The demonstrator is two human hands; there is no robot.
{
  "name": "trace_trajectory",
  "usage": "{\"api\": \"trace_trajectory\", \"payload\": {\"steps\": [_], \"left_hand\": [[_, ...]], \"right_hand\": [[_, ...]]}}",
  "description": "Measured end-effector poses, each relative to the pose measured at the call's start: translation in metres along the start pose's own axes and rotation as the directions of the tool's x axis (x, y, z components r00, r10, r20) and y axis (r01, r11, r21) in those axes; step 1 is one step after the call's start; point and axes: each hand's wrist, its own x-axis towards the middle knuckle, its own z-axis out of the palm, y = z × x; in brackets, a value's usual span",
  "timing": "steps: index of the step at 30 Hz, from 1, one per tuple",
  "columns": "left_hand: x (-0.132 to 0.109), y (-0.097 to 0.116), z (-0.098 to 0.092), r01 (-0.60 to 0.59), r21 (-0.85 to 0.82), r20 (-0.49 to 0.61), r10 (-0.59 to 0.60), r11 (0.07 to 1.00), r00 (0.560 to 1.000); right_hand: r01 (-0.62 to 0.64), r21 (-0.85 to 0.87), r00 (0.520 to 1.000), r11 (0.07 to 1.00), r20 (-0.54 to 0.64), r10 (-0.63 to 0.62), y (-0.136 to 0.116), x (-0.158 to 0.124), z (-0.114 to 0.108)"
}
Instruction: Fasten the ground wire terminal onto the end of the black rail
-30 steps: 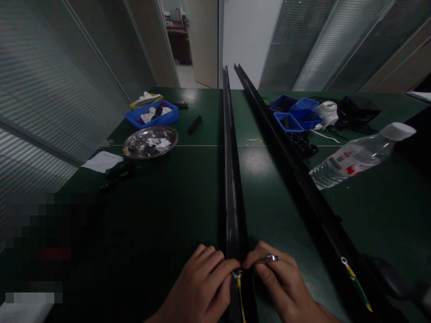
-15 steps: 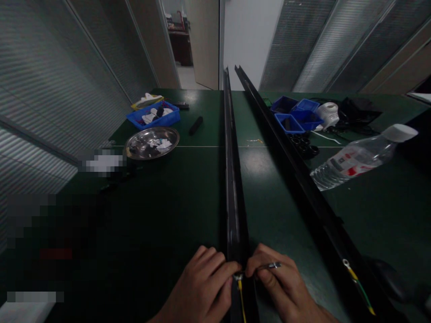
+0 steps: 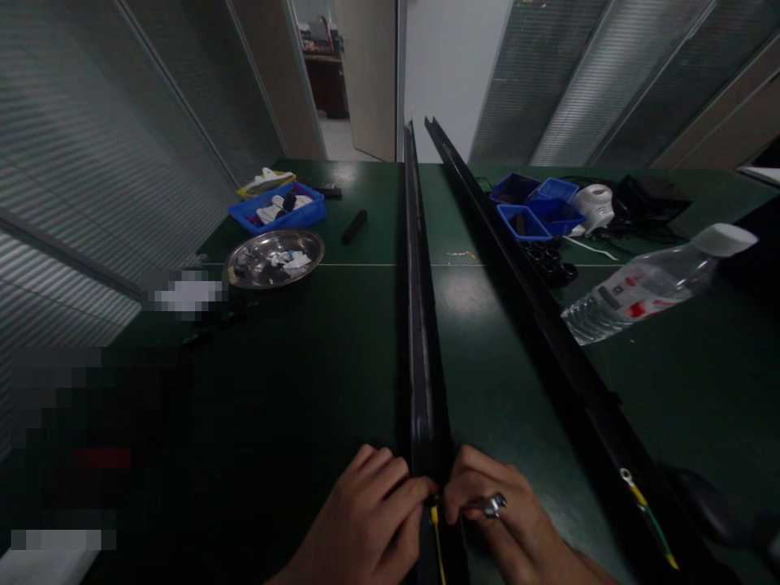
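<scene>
A long black channel rail (image 3: pixel 420 349) runs away from me down the table. A yellow wire (image 3: pixel 437 544) lies in its near end. My left hand (image 3: pixel 374 516) is closed at the rail's left side, its index fingertip and thumb at the end of this wire; the fingertips hide most of the terminal there. On the right side, my right hand (image 3: pixel 503 508) is closed around a small metal wrench (image 3: pixel 493 505). One shiny end sticks out to the right, while its other end, toward the wire end, is hidden by my fingers.
To the right lies a second black rail (image 3: pixel 548 325) with a yellow-green wire (image 3: pixel 652 520) ending in a ring terminal. Beyond it are a water bottle (image 3: pixel 652 284) and blue bins (image 3: pixel 524 226). A metal bowl (image 3: pixel 244 280) and blue tray (image 3: pixel 305 217) stand at the left.
The wrench has turned in my right hand, so its shiny end now points lower and more toward me. The right thumb has tucked under. My left hand has barely moved.
</scene>
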Motion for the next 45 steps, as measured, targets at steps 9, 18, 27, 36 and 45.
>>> {"api": "trace_trajectory", "payload": {"steps": [9, 18, 27, 36, 45], "left_hand": [[-0.0005, 0.0006, 0.0008, -0.029, 0.022, 0.005, 0.028, 0.999, 1.0], [-0.0014, -0.0007, 0.001, -0.016, -0.005, 0.06, 0.016, 1.0, 0.998], [-0.0009, 0.0006, -0.0014, 0.008, -0.026, 0.066, -0.006, 1.0, 0.998], [-0.0006, 0.0008, -0.0003, -0.005, -0.031, 0.047, 0.006, 0.999, 0.999], [0.0004, 0.0019, -0.0021, -0.006, -0.011, 0.038, 0.006, 1.0, 0.999]], "right_hand": [[-0.074, -0.102, 0.997, 0.992, -0.044, 0.07, -0.0082, 0.0019, -0.0029], [-0.021, -0.217, 0.996, 0.976, -0.09, 0.002, -0.0084, -0.0034, -0.0016], [-0.088, -0.098, 0.989, 0.991, -0.126, 0.075, -0.007, -0.0043, -0.0013], [-0.072, -0.065, 0.995, 0.995, -0.075, 0.068, -0.0029, -0.0068, -0.0008], [-0.129, -0.12, 0.987, 0.984, -0.11, 0.116, -0.0065, -0.0053, 0.0004]]}}
